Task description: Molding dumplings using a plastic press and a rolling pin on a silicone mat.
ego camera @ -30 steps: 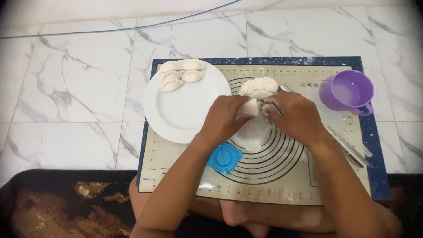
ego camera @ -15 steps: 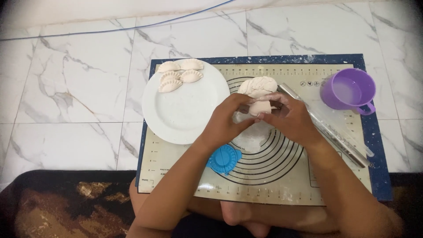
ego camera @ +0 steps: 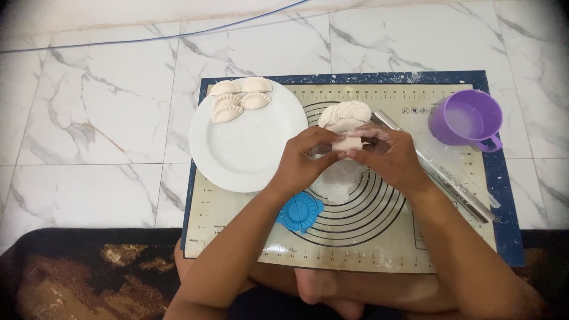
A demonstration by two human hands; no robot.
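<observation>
Both my hands meet over the middle of a beige baking mat [ego camera: 367, 243] with printed circles. My left hand [ego camera: 305, 160] and my right hand [ego camera: 388, 157] pinch a small piece of pale dough [ego camera: 347, 143] between their fingertips, held a little above the mat. Just beyond them lies a larger lump of dough [ego camera: 345, 114]. A white plate [ego camera: 249, 148] to the left carries several folded dumplings [ego camera: 240, 99] at its far edge. A blue round dumpling press [ego camera: 300, 212] sits on the mat beneath my left wrist.
A purple cup [ego camera: 465, 118] holding whitish liquid stands at the mat's far right corner. A clear rolling pin [ego camera: 441, 172] lies diagonally along the right side. Marble floor tiles surround the mat; a blue cable [ego camera: 148, 38] runs across the far floor. A dark patterned rug [ego camera: 89, 272] lies nearest me.
My hands have lifted the small dough piece off the mat and drawn slightly toward me, fingers closing around it. The plate, cup and press have not moved.
</observation>
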